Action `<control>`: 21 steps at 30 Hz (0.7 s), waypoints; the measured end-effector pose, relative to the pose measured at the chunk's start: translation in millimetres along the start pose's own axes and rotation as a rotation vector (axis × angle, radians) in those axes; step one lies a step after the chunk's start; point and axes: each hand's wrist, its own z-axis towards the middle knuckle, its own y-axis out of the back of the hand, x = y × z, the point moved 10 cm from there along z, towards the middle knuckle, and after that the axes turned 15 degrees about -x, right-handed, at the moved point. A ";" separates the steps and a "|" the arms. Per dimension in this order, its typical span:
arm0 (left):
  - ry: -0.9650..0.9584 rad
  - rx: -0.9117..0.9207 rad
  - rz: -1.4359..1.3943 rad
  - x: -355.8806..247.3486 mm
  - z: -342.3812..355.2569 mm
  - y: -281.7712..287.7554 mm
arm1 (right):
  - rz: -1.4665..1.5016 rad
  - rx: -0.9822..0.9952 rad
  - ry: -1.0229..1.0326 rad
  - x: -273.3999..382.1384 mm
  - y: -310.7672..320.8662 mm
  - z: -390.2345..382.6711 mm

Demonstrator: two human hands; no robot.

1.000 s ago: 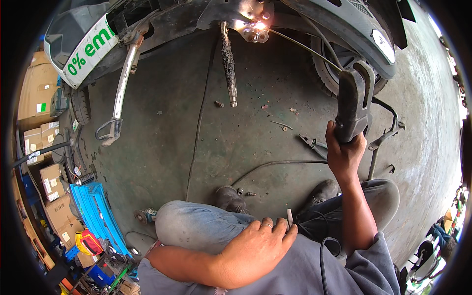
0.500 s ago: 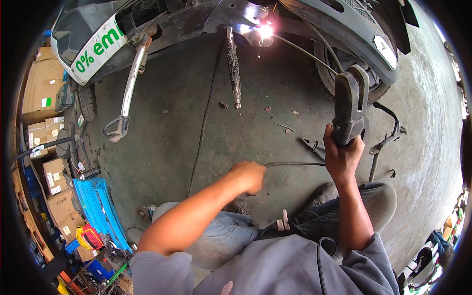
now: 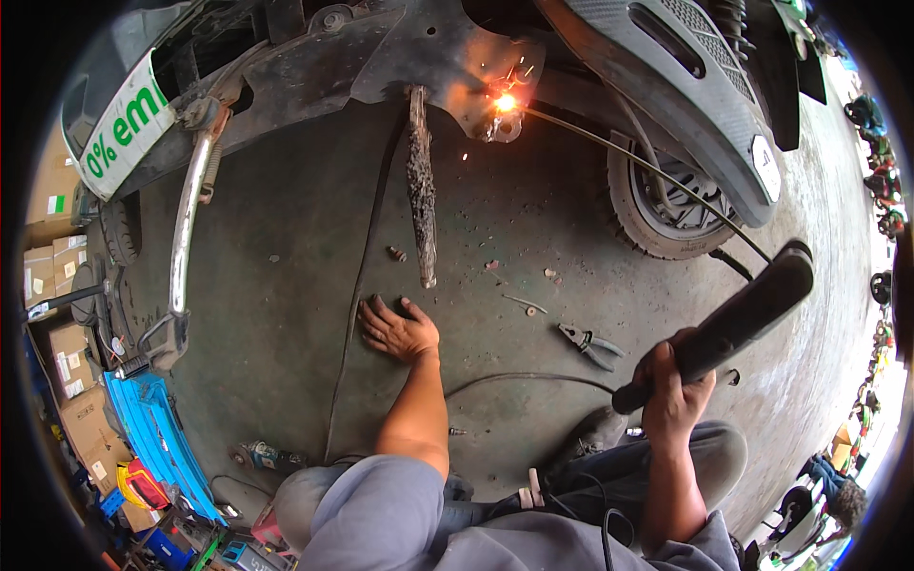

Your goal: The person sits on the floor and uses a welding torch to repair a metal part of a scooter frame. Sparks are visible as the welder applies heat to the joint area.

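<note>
My right hand (image 3: 678, 388) grips a black electrode holder (image 3: 733, 322), tilted up to the right. From its upper end a thin welding rod (image 3: 657, 173) runs left to a glowing orange spot (image 3: 506, 102) on the dark metal plate (image 3: 405, 57) of a scooter. Sparks fly around that spot. My left hand (image 3: 400, 328) has its fingers spread over the floor, holding nothing. Beside its fingertips passes a black cable (image 3: 354, 285). Just beyond it, a crusted, rough metal bar (image 3: 422, 190) extends from the plate toward me.
Pliers (image 3: 592, 345) lie on the floor between my hands. A scooter wheel (image 3: 671, 224) and footboard (image 3: 685, 95) are at right. A metal stand leg (image 3: 188, 219) reaches down at left. Cardboard boxes (image 3: 71, 357), a blue panel (image 3: 157, 433) and a power tool (image 3: 262, 457) sit left.
My left hand has gone from closed near my knee to spread out farther forward and left. The electrode holder has swung right and nearer me. The bright white arc has become a smaller orange glow.
</note>
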 end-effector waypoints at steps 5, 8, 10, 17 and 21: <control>0.015 0.037 0.018 -1.3 0.1 -3.0 | 0.197 -0.083 -0.104 -5.5 23.8 13.3; 0.002 0.024 0.029 1.3 1.0 -4.0 | 0.082 -0.028 -0.044 1.7 26.5 19.6; -0.002 0.025 0.032 0.6 -0.2 -3.4 | 0.060 -0.054 0.008 5.5 31.9 20.0; -0.001 0.013 0.029 0.4 2.8 -2.4 | 0.022 -0.021 0.110 18.0 20.4 17.9; 0.000 0.013 0.018 -0.9 1.6 -3.3 | -0.023 0.016 0.160 23.0 12.4 15.8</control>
